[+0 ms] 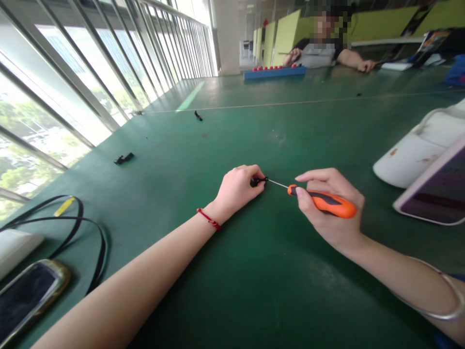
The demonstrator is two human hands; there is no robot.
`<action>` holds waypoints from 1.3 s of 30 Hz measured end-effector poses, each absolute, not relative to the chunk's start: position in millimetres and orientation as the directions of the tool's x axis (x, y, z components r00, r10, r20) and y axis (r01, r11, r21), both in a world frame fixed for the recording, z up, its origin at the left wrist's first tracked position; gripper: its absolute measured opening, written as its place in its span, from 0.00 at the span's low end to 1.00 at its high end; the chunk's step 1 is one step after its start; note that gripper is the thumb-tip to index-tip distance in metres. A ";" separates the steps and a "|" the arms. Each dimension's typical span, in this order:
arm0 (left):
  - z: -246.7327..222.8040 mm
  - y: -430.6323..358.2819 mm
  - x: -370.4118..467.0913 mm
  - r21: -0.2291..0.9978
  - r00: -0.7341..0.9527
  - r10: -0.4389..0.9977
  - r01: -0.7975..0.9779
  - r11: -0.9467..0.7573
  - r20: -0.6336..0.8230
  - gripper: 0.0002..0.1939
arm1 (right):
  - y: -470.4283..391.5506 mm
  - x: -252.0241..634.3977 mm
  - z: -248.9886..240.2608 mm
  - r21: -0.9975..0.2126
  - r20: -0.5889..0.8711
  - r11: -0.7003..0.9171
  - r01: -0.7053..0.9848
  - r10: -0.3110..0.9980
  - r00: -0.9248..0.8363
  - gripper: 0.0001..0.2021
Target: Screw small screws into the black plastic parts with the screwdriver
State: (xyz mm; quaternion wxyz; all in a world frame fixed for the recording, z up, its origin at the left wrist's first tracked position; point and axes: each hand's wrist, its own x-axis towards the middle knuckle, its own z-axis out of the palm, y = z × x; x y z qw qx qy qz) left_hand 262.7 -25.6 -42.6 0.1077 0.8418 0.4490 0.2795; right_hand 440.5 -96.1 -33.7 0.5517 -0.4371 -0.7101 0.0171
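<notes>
My left hand (240, 188) rests on the green table (203, 160) near the middle, its fingers closed round a small black part (256, 182). A red string bracelet circles that wrist. To the right, my right hand (332, 206) holds an orange and black screwdriver (336, 204) by its handle. The thin metal shaft points left, and its tip meets the black part at my left fingertips. How exactly the tip sits in the part is too small to tell.
Two small black pieces (124, 158) (198, 116) lie at the left and back left. A phone (32, 295) and black cable are at front left. White objects (410, 155) stand right. Beyond a blue rack (275, 73) sits a person. Railings line the left side.
</notes>
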 end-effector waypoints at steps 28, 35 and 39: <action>-41.8 -24.3 261.9 0.379 0.418 0.787 0.708 -0.595 0.454 0.12 | -87.3 441.7 -39.8 -0.665 0.668 0.552 0.503 0.741 0.069 0.08; -43.5 -21.3 261.0 0.417 0.437 0.809 0.700 -0.580 0.393 0.08 | -90.9 445.9 -39.6 -0.574 0.738 0.601 0.557 0.674 0.032 0.06; -43.0 -21.9 260.8 0.395 0.440 0.794 0.700 -0.596 0.418 0.06 | -93.3 447.1 -37.8 -0.507 0.772 0.631 0.588 0.635 -0.016 0.07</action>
